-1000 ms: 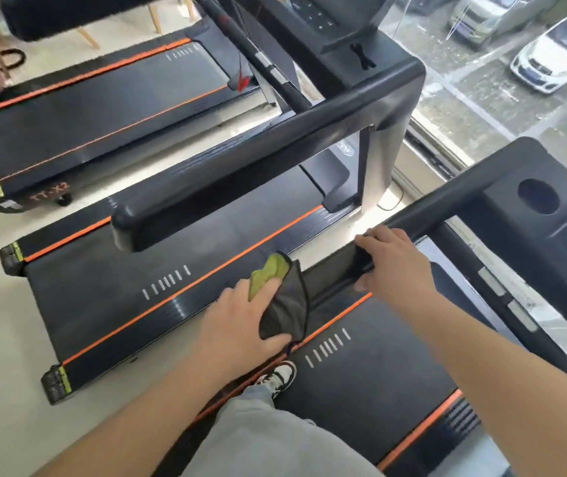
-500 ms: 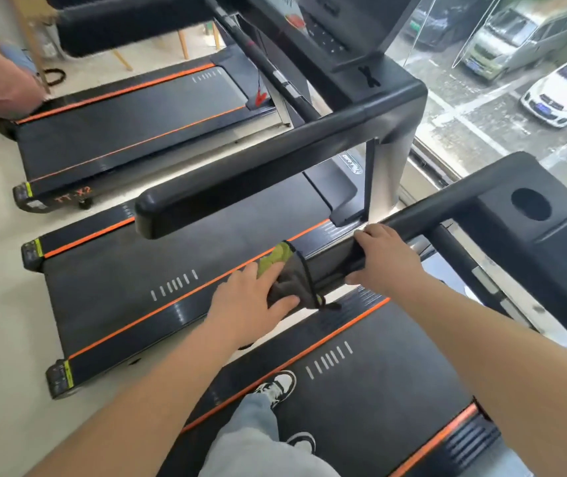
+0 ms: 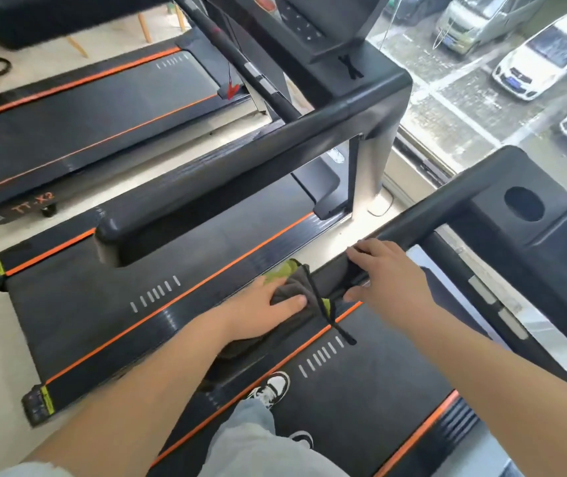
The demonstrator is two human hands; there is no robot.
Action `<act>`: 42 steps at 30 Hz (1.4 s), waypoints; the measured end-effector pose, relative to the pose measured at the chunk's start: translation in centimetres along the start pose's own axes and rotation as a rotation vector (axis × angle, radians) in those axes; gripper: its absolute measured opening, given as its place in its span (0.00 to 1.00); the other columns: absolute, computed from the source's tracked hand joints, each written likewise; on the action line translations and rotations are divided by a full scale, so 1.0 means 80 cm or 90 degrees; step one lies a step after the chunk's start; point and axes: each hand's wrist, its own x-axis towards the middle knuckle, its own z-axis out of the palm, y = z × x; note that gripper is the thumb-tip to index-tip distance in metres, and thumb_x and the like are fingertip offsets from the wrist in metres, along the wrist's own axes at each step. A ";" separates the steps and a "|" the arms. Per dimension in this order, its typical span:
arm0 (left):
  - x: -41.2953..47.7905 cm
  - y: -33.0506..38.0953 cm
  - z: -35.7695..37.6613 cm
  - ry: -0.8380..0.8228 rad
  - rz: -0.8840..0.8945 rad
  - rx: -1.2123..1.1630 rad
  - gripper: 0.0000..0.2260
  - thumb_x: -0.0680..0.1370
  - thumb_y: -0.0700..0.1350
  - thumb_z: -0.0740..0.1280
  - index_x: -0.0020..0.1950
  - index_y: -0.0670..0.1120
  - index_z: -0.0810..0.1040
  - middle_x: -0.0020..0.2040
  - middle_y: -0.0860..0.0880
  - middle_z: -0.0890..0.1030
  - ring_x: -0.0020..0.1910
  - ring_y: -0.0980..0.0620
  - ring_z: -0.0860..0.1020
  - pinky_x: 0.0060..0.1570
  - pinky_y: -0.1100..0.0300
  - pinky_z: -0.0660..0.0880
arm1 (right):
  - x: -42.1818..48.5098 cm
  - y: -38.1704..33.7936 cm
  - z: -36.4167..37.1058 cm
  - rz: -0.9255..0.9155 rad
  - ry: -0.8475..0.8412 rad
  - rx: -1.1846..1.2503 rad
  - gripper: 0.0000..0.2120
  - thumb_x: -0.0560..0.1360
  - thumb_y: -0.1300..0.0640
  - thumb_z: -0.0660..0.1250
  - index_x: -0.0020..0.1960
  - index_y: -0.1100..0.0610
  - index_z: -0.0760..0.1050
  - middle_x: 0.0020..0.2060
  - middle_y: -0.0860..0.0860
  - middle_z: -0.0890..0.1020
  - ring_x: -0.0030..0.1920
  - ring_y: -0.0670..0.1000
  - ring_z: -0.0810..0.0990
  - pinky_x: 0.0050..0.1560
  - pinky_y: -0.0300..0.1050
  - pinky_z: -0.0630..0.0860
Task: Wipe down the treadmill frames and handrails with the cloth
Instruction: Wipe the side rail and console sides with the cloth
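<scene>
One cloth (image 3: pixel 290 287), grey with a green underside, lies bunched over the near end of the handrail (image 3: pixel 447 208), directly under the left hand (image 3: pixel 265 306). That hand grasps it: the fingers curve over the wad and the far side of the rail, the thumb lies along the top, and a green fold pokes out just past the knuckles. A dark hem of the cloth hangs off the thumb side, down toward the belt (image 3: pixel 361 401).

A second ago the cloth was held more upright against the rail's tip, green side showing, with the left hand further from the right. Since then the left hand has closed in and flattened the wad onto the rail, so that grey fabric now covers the end. I take this to mean the wiping stroke on this rail has only begun: the tip is being rubbed, and the long run of rail beyond the right hand looks not yet reached.

Just past the left thumb, the right hand (image 3: pixel 390 277) is clenched around the same handrail, fingers over the top and thumb underneath, steadying it. The two hands are near each other but apart, with a short dark stretch of rail between them.

Below the forearms a shoe (image 3: pixel 271 390) stands on the belt. Beyond the left hand's knuckles sits the neighbouring treadmill (image 3: pixel 137 287), and beyond the right hand a window shows parked cars (image 3: pixel 533 60).
</scene>
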 end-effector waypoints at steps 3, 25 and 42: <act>-0.011 -0.026 0.006 -0.003 0.044 -0.027 0.37 0.76 0.73 0.60 0.82 0.65 0.55 0.79 0.59 0.62 0.79 0.57 0.62 0.76 0.58 0.59 | -0.004 0.013 -0.002 0.002 0.015 0.060 0.40 0.69 0.43 0.79 0.77 0.44 0.69 0.75 0.42 0.68 0.76 0.46 0.62 0.64 0.52 0.76; 0.168 0.083 0.007 -0.130 0.121 -0.080 0.41 0.72 0.73 0.66 0.77 0.78 0.45 0.81 0.57 0.58 0.81 0.53 0.55 0.80 0.46 0.57 | 0.050 0.085 -0.013 0.121 0.103 0.108 0.42 0.54 0.53 0.87 0.67 0.52 0.81 0.70 0.45 0.78 0.73 0.51 0.75 0.61 0.53 0.82; 0.065 0.071 0.040 0.144 0.162 0.294 0.47 0.74 0.64 0.67 0.80 0.67 0.35 0.77 0.43 0.54 0.71 0.41 0.62 0.66 0.47 0.73 | 0.039 0.081 -0.024 0.120 -0.018 0.104 0.41 0.76 0.65 0.64 0.84 0.47 0.54 0.82 0.38 0.52 0.82 0.44 0.48 0.75 0.44 0.66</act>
